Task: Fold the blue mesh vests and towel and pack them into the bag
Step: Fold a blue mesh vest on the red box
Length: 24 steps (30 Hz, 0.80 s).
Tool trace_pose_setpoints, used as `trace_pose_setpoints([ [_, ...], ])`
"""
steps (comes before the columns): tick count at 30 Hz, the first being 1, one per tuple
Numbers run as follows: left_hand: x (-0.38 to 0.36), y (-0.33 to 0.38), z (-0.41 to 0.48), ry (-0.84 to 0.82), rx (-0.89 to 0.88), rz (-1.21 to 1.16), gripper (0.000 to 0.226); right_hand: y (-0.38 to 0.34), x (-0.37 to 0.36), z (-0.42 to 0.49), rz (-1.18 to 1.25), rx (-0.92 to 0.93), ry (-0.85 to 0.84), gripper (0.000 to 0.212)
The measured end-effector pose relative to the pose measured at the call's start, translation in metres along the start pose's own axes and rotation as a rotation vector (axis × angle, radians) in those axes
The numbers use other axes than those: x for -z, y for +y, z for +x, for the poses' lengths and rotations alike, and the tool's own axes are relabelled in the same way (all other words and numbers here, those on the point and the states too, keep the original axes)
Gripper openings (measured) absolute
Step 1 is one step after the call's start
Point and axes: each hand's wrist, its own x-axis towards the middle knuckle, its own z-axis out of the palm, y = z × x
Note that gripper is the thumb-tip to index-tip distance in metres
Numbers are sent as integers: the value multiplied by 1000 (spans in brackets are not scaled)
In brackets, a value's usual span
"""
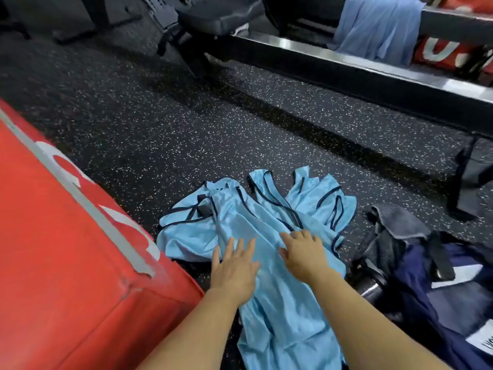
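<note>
Pale blue mesh covers a patch of the speckled rubber floor (160, 124), where the vests (266, 225) lie in a loose, overlapping heap between a red pad (66, 249) and an open navy bag (440, 303). We judge the job barely begun: no vest shows a finished fold, none sits in the bag, and every piece has yet to be squared up and packed. A blue cloth (378, 25) draped over the bench (346, 65) at far right may be the towel; we cannot say for certain.

The left hand (234, 268) lies flat on the top vest, fingers straight and slightly spread. The right hand (304, 255) rests beside it with its fingers close together, the tips bent down onto the fabric near a dark trim line. As far as we can see, it presses rather than grips.

The top vest runs lengthwise away from us. Its hem is nearest our arms, and its dark-edged shoulder straps fan out toward the bench.
</note>
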Motion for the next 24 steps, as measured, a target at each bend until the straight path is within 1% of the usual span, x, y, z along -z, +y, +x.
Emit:
trace_pose_setpoints([
  [1,-4,-4,2,8,27,7,56,-5,-2,11,3,29,12,39],
  [4,-14,-16,10,6,101,50,55,-20,-9,45,-10,38,17,39],
  [6,-17,-23,14,-5,129,52,55,-28,-12,63,-3,-14,-13,37],
  [8,-20,-31,17,-2,152,38,56,-31,-11,73,19,-76,8,24],
  [11,-23,-33,16,-11,158,18,55,-29,-9,68,98,-100,107,18],
  [15,-19,-25,9,-23,153,-51,55,-7,-6,26,301,-126,233,7],
  [18,-13,-13,-1,-30,137,-195,54,5,-6,-22,466,-105,254,15],
  [19,-8,-6,-5,-13,157,-297,52,5,-6,-37,519,-92,251,15],
  [21,3,12,-14,46,201,-582,47,0,-3,-60,606,-64,245,14],
  [23,17,30,-24,104,249,-830,39,-9,4,-79,696,-23,243,22],
  [24,24,36,-28,85,274,-936,35,-14,9,-87,723,-6,242,25],
])
